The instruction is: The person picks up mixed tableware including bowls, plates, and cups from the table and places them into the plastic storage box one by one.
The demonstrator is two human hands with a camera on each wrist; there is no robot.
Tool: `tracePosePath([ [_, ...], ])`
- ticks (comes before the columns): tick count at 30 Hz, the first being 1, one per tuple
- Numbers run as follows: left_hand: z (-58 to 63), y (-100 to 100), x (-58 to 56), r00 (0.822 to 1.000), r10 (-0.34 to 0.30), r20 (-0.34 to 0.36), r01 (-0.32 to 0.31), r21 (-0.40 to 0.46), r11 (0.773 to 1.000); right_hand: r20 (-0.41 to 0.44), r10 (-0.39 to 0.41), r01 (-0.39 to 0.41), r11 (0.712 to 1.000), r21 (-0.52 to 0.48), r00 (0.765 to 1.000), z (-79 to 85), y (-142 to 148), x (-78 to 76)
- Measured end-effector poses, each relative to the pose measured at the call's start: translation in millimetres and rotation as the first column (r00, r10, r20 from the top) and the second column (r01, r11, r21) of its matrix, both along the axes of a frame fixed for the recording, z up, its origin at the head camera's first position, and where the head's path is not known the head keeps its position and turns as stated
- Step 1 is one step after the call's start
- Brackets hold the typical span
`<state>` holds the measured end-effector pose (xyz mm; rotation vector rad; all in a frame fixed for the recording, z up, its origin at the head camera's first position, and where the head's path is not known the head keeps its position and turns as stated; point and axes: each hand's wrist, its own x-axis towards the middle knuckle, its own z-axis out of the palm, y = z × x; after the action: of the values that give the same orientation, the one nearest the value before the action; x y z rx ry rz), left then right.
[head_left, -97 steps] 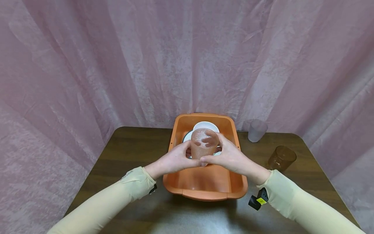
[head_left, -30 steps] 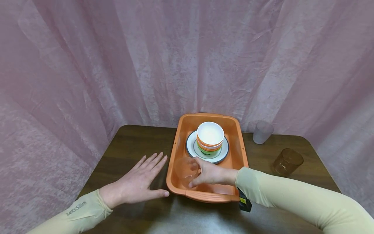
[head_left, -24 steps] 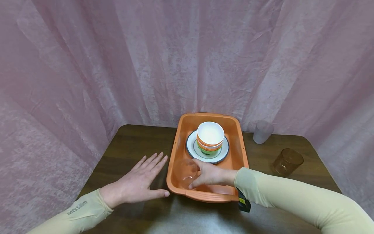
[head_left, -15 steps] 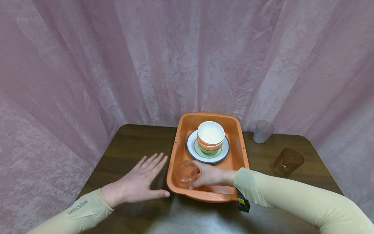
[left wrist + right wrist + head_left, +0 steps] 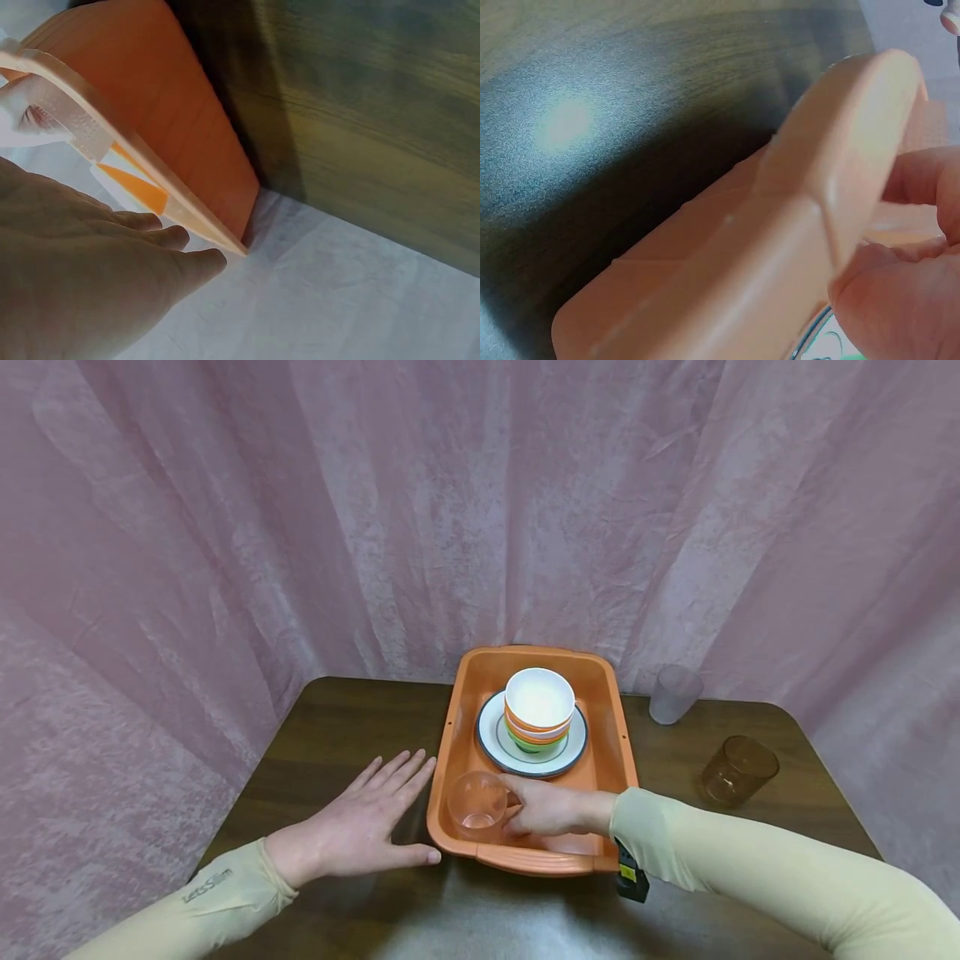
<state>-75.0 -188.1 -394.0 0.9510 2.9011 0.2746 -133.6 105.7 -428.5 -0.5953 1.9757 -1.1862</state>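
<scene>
A clear textured tumbler (image 5: 477, 802) stands upright in the near left corner of the orange basin (image 5: 531, 864). My right hand (image 5: 551, 806) reaches into the basin at the tumbler's right side, its thumb and fingers parted and the fingertips right at the wall. In the right wrist view, the thumb and a finger (image 5: 922, 176) show apart behind the basin's rim. My left hand (image 5: 356, 831) is spread, palm down, left of the basin and holds nothing. Behind the tumbler, a stack of white, orange and green bowls (image 5: 538, 697) sits on white plates (image 5: 491, 739) with dark rims.
On the table (image 5: 360, 718) to the right of the basin stand a frosted cup (image 5: 675, 695) at the back and a brown transparent cup (image 5: 738, 772) nearer. A pink curtain (image 5: 480, 510) hangs behind the table.
Both hands held the tumbler above the basin; the right hand then set it down in the near left corner. The left hand moved out left. Lately the right thumb drew back from the tumbler.
</scene>
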Motion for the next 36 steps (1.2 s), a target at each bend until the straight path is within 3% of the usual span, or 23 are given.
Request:
tracePosePath([
  [3, 1.8, 2.7, -1.4, 1.000, -0.008, -0.009, 0.008, 0.003, 1.000, -0.011, 0.006, -0.006, 1.000, 0.018, 1.000, 5.4, 3.6, 1.7],
  [7, 5.0, 6.4, -3.7, 1.000, -0.022, -0.020, 0.022, 0.002, 1.000, -0.118, 0.048, -0.037, 0.995, 0.089, 0.992, 16.4, 11.8, 5.3],
  [11, 7.7, 9.2, -7.0, 1.000, -0.023, -0.012, 0.023, -0.003, 1.000, -0.287, 0.093, -0.036, 0.980, 0.197, 0.953, 29.7, 23.1, 9.0],
  [15, 9.8, 12.3, -10.4, 1.000, -0.024, -0.001, 0.024, 0.000, 1.000, -0.467, 0.115, 0.012, 0.965, 0.261, 0.876, 40.6, 37.3, 13.9],
  [19, 12.5, 15.9, -13.7, 0.999, -0.033, -0.012, 0.033, 0.002, 0.999, -0.602, 0.124, 0.047, 0.964, 0.261, 0.788, 48.9, 54.4, 19.1],
  [25, 17.1, 19.0, -18.1, 0.999, -0.041, -0.033, 0.041, 0.005, 0.999, -0.752, 0.178, 0.136, 0.932, 0.335, 0.635, 58.6, 80.5, 32.9],
  [27, 18.2, 20.3, -19.7, 0.998, -0.048, -0.045, 0.048, 0.005, 0.999, -0.778, 0.206, 0.165, 0.915, 0.369, 0.594, 59.9, 88.8, 38.1],
  [33, 23.4, 25.2, -23.9, 0.995, -0.060, -0.074, 0.061, 0.006, 0.998, -0.809, 0.238, 0.233, 0.880, 0.414, 0.538, 62.9, 109.7, 53.2],
  [36, 25.1, 28.1, -25.5, 0.994, -0.068, -0.083, 0.068, 0.002, 0.998, -0.836, 0.246, 0.262, 0.873, 0.411, 0.491, 63.2, 118.4, 58.5],
])
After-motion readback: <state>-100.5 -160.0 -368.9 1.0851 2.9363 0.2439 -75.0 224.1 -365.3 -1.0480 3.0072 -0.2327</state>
